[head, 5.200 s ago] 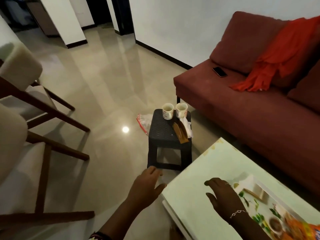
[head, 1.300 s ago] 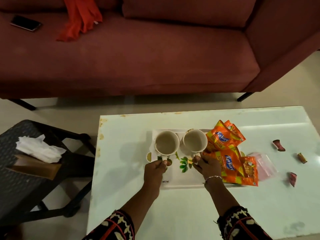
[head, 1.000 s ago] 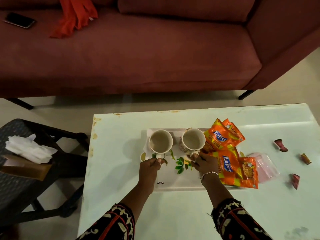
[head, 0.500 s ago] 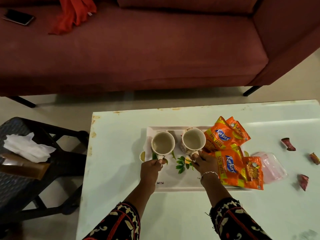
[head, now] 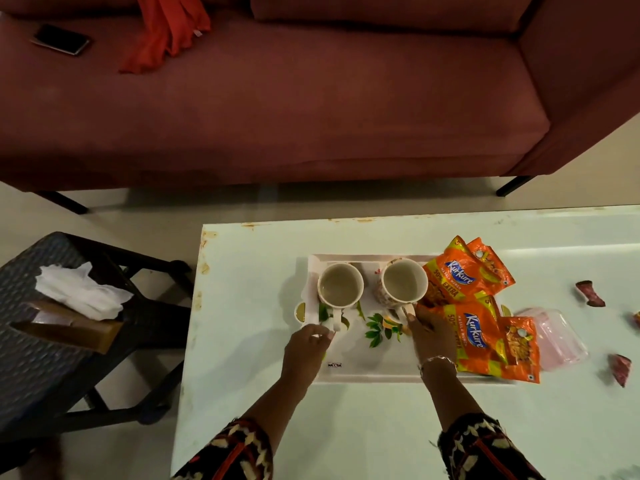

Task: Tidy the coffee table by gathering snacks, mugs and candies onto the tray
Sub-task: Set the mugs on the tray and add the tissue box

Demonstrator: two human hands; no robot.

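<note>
Mostly pale table point(head: 346, 427) w/ tray point(head: 363, 370), sofa point(head: 311, 98) behind.

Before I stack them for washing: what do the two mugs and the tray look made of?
Mugs: probably glazed ceramic, with thick glossy pale rims and a printed pattern on the right one. Tray: white with leaf print and smooth moulded rim, likely melamine or plastic.
</note>
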